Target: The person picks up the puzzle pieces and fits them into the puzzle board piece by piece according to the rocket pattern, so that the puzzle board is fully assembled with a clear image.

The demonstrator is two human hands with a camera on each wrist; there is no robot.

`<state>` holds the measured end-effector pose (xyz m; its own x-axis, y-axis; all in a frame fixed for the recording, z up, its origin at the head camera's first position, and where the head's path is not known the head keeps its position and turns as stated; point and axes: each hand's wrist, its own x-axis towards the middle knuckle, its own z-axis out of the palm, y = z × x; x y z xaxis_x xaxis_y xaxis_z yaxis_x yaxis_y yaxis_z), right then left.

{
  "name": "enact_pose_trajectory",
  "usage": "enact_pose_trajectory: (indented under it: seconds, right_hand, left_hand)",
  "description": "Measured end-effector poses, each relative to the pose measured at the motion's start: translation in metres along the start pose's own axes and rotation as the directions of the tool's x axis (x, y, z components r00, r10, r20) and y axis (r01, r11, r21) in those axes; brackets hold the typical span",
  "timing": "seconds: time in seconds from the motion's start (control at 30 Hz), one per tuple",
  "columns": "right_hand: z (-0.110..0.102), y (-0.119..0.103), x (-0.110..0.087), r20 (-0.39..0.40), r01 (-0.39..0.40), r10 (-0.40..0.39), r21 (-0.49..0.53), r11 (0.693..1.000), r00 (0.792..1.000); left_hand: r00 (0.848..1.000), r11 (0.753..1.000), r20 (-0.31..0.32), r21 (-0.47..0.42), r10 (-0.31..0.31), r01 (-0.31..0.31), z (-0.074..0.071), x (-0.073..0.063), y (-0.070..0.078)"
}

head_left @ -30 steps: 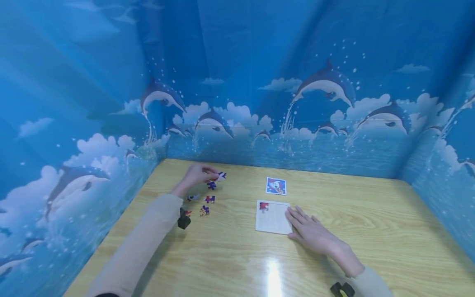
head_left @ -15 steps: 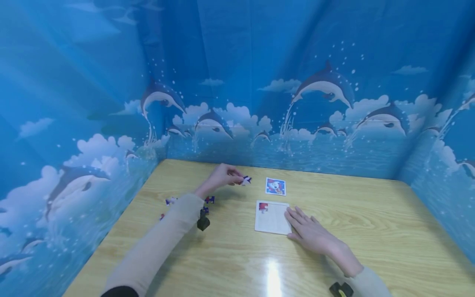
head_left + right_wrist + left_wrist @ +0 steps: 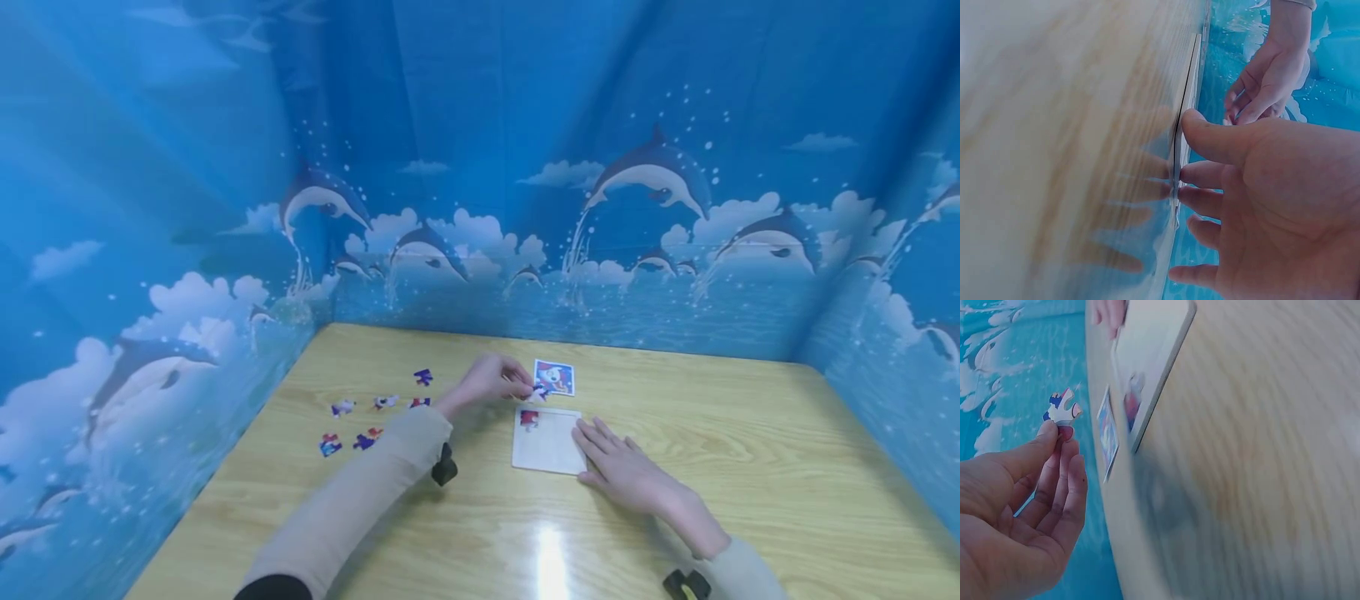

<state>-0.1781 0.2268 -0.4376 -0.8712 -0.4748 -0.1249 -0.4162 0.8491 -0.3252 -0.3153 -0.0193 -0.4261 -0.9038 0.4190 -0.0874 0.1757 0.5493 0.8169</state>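
My left hand [image 3: 491, 380] pinches a white, blue and red jigsaw puzzle piece [image 3: 1062, 412] between thumb and fingertips. In the head view it hangs above the far left corner of the white puzzle tray [image 3: 547, 454], overlapping the small picture card [image 3: 557, 375] behind it. One red piece [image 3: 529, 418] lies in the tray's far left corner. At the tray's right edge rests my right hand [image 3: 626, 471], fingers straight and spread. The right wrist view shows its thumb and fingertips against the edge of the tray [image 3: 1186, 100].
Several loose puzzle pieces lie on the wooden table to the left, among them a dark blue one [image 3: 423, 377], a white one [image 3: 343, 407] and a red and blue one [image 3: 330, 444]. A blue dolphin-print curtain [image 3: 480, 167] stands round the table's far and side edges.
My left hand has carried the puzzle piece rightward from the loose pieces, past the gap, to the near side of the picture card. My right hand has stayed at the tray's edge.
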Motion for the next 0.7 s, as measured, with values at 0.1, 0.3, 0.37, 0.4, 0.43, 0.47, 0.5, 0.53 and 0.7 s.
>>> enact_pose_trajectory:
  seconds: [0.1, 0.3, 0.37, 0.4, 0.43, 0.47, 0.5, 0.53, 0.7]
  right_hand:
    - [0.000, 0.000, -0.001, -0.007, 0.004, -0.004, -0.004, 1.000, 1.000]
    - [0.000, 0.000, -0.001, -0.013, 0.004, -0.004, -0.003, 1.000, 1.000]
    - [0.000, 0.000, -0.001, -0.013, 0.005, -0.005, -0.003, 1.000, 1.000]
    - [0.000, 0.000, -0.001, -0.013, 0.005, -0.005, -0.002, 1.000, 1.000]
    - [0.000, 0.000, -0.001, -0.012, 0.004, -0.004, 0.000, 1.000, 1.000]
    - [0.001, 0.000, 0.000, -0.011, 0.004, -0.004, 0.000, 1.000, 1.000]
    - [0.001, 0.001, 0.000, -0.011, 0.004, -0.004, 0.000, 1.000, 1.000]
    - [0.001, 0.001, 0.000, -0.012, 0.006, -0.006, -0.001, 1.000, 1.000]
    - [0.002, 0.002, 0.000, -0.020, 0.009, -0.010, -0.008, 1.000, 1.000]
  left_hand:
    - [1.000, 1.000, -0.004, 0.012, -0.002, 0.002, 0.010, 0.001, 0.001]
    - [1.000, 1.000, 0.025, 0.026, 0.009, -0.010, 0.024, 0.003, -0.001]
    - [0.999, 0.998, 0.039, 0.050, 0.025, -0.027, 0.027, 0.004, -0.002]
    - [0.999, 0.997, 0.043, 0.064, 0.033, -0.035, 0.028, 0.004, -0.002]
    - [0.998, 0.996, 0.048, 0.078, 0.039, -0.042, 0.030, 0.005, -0.003]
    - [0.998, 0.995, 0.053, 0.093, 0.044, -0.049, 0.031, 0.006, -0.004]
    - [0.997, 0.994, 0.056, 0.098, 0.043, -0.049, 0.032, 0.006, -0.004]
    - [0.997, 0.993, 0.058, 0.110, 0.047, -0.053, 0.033, 0.006, -0.004]
    - [0.997, 0.988, 0.060, 0.141, 0.049, -0.058, 0.037, 0.007, -0.004]
